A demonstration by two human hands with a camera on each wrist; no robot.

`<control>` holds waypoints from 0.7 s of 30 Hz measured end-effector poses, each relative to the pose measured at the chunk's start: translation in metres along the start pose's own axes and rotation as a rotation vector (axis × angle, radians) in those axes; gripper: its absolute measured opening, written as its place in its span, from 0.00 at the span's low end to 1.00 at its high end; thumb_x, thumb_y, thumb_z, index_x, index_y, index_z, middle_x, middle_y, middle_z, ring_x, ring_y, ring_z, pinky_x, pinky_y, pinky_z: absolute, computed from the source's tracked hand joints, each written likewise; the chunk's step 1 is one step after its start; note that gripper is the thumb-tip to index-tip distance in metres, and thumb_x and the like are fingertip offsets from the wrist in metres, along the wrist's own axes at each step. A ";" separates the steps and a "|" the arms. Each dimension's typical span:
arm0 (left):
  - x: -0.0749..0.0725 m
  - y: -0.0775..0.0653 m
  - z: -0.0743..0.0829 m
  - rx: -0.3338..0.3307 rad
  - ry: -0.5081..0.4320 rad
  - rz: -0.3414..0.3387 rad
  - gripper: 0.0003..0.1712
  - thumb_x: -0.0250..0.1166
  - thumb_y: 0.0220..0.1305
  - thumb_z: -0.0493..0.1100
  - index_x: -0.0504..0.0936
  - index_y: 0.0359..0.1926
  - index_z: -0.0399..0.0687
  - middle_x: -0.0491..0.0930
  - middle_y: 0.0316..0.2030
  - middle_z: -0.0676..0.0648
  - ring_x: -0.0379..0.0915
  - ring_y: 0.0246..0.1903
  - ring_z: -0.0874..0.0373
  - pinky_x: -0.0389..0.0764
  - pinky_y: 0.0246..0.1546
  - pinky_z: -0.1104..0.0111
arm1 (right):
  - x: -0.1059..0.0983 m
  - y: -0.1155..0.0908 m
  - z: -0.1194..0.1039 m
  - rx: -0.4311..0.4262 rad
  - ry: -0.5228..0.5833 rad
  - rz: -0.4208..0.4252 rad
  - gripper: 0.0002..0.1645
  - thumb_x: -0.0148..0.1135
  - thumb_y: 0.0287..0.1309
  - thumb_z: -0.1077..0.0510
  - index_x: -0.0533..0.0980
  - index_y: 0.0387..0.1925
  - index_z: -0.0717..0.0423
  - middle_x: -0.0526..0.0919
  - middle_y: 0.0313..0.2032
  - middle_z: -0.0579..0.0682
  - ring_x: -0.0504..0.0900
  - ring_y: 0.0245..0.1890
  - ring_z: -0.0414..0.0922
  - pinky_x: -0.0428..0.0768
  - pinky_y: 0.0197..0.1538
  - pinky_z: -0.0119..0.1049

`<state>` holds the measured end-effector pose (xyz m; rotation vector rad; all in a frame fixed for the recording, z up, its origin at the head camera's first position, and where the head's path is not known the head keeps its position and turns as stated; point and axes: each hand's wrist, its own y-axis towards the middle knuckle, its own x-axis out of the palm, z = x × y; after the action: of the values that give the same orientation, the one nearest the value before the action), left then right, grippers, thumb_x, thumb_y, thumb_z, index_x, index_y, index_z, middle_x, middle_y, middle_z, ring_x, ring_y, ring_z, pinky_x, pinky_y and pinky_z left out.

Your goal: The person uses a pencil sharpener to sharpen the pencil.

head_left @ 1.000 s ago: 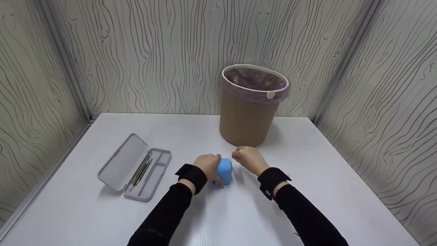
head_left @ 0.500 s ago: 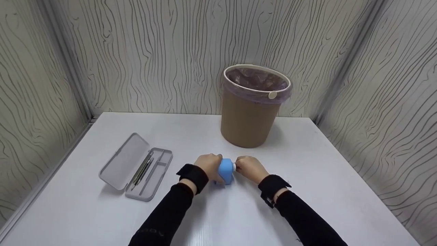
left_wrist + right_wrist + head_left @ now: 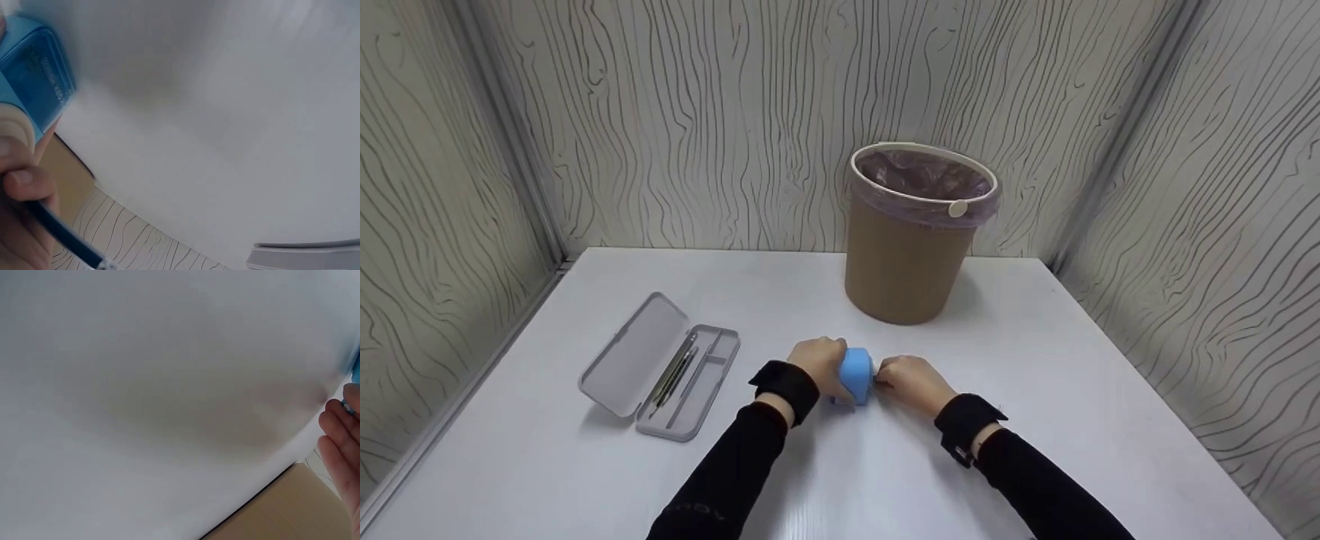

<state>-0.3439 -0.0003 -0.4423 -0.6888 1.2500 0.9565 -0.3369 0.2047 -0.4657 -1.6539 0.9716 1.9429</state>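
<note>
A blue pencil sharpener (image 3: 856,375) sits on the table between both hands. My left hand (image 3: 817,366) grips it from the left, thumb on the near side. In the left wrist view the sharpener shows a translucent drawer (image 3: 42,76) and a cream round front (image 3: 12,126). A dark blue pencil (image 3: 64,235) sticks out by the curled fingers there, its far end pale. On the sharpener's right side, my right hand (image 3: 916,382) pinches the crank, whose small blue-and-white knob (image 3: 347,406) shows between thumb and fingers in the right wrist view. Most of the crank is hidden.
Left of the hands lies an opened grey pencil case (image 3: 684,433) with several pencils (image 3: 671,382) in one compartment. Behind the hands stands a tall brown bin (image 3: 904,270) with a purple bag liner. Patterned walls (image 3: 735,112) enclose the white table (image 3: 547,480) on three sides.
My right hand has moved down and toward me along the sharpener's right side, swinging the crank from its upper position. The left hand and the sharpener stay in place.
</note>
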 end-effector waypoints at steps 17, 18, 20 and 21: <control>0.000 0.000 -0.001 -0.020 0.017 0.000 0.42 0.85 0.39 0.61 0.82 0.52 0.43 0.89 0.44 0.44 0.86 0.43 0.51 0.87 0.49 0.60 | -0.007 -0.016 -0.005 -0.102 0.077 0.032 0.06 0.73 0.52 0.69 0.89 0.32 0.57 0.88 0.27 0.49 0.87 0.30 0.43 0.85 0.36 0.33; 0.001 0.000 0.000 -0.015 0.026 0.007 0.42 0.85 0.38 0.62 0.82 0.51 0.43 0.89 0.44 0.44 0.87 0.43 0.51 0.87 0.47 0.61 | -0.008 -0.017 -0.006 -0.107 0.081 0.033 0.05 0.73 0.52 0.69 0.88 0.31 0.57 0.88 0.27 0.48 0.86 0.29 0.42 0.85 0.36 0.32; 0.001 0.000 0.000 -0.009 0.035 0.014 0.42 0.85 0.39 0.62 0.82 0.50 0.43 0.89 0.43 0.45 0.87 0.42 0.51 0.88 0.46 0.61 | -0.010 -0.020 -0.007 -0.120 0.083 0.041 0.04 0.74 0.52 0.67 0.88 0.31 0.57 0.87 0.27 0.48 0.85 0.28 0.41 0.84 0.35 0.31; 0.001 0.000 0.000 -0.006 0.036 0.016 0.42 0.85 0.39 0.62 0.82 0.50 0.43 0.89 0.43 0.45 0.87 0.42 0.51 0.88 0.46 0.61 | -0.011 -0.021 -0.008 -0.123 0.086 0.042 0.03 0.75 0.53 0.66 0.88 0.31 0.57 0.87 0.27 0.48 0.85 0.28 0.40 0.83 0.34 0.31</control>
<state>-0.3436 -0.0001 -0.4436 -0.7043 1.2871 0.9651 -0.3143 0.2149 -0.4605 -1.8119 0.9426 2.0103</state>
